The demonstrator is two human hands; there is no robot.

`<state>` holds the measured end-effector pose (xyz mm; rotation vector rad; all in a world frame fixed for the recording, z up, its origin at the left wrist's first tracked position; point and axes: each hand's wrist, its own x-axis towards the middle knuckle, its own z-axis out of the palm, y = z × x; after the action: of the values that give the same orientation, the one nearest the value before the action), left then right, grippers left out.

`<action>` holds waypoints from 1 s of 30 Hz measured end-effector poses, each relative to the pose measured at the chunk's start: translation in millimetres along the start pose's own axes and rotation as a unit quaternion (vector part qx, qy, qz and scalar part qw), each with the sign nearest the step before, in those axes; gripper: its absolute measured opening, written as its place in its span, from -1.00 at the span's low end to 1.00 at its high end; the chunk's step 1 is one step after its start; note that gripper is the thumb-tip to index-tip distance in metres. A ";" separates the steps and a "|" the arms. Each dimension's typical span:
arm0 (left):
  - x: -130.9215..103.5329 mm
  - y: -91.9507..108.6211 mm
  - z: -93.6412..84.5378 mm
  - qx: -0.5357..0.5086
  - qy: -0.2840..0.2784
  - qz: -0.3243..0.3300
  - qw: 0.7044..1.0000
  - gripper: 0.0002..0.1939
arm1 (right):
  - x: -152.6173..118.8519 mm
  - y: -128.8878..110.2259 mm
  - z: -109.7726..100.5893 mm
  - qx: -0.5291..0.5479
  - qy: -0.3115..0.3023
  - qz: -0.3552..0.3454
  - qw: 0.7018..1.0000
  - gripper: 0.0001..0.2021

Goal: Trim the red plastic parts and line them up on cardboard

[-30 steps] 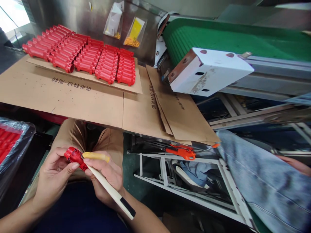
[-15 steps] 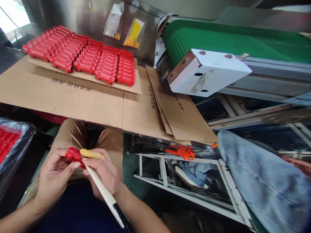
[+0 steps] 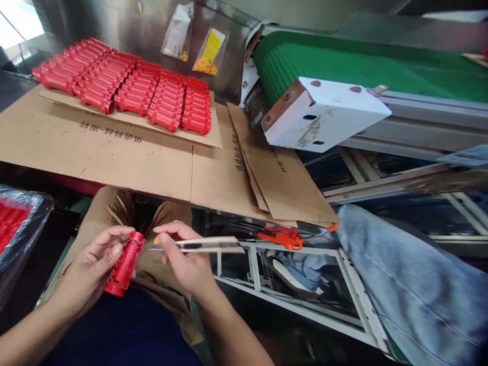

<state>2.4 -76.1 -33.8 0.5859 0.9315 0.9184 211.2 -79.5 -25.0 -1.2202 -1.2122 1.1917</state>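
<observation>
My left hand is closed on a red plastic tube with slots and cutouts along its side, tilted over my lap. Pinched in my right hand is a cream-handled utility knife; its thin blade points left toward the tube, a little apart from it. A yellow finger cot shows on a right fingertip. Several rows of similar red tubes lie on a cardboard sheet at the upper left.
A plastic-lined bin with red parts stands at left. Bags with yellow pieces lie behind the rows. At right are a green conveyor, its white bracket, an orange-handled tool and another person's denim-clad leg.
My right hand has drawn the knife away from the tube to the right, and its handle now lies nearly level. My left hand has turned the tube lengthwise, showing its slotted side.
</observation>
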 end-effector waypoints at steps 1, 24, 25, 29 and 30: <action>0.5 1.6 -1.8 0.002 -0.010 -0.033 0.999 -0.60 | 0.8 0.0 1.1 -0.012 -0.028 0.039 0.999 -0.76; -1.6 4.8 -5.6 0.042 0.028 0.072 0.996 -0.73 | -18.6 10.1 6.8 -0.119 -0.044 -0.316 0.940 -0.71; -2.5 5.6 -3.6 0.039 0.031 0.069 0.996 -0.72 | -18.4 10.3 7.3 -0.117 -0.044 -0.318 0.940 -0.71; -6.8 9.1 6.5 0.017 0.074 0.057 0.995 -0.68 | -17.7 8.8 7.5 -0.118 -0.047 -0.318 0.940 -0.73; -7.6 9.6 8.4 0.014 0.080 0.055 0.995 -0.67 | -17.6 8.4 7.5 -0.118 -0.045 -0.319 0.939 -0.73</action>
<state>3.7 -78.2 -19.1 0.5976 1.0661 1.0644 203.6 -97.0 -33.5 -0.8321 -1.6910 0.6328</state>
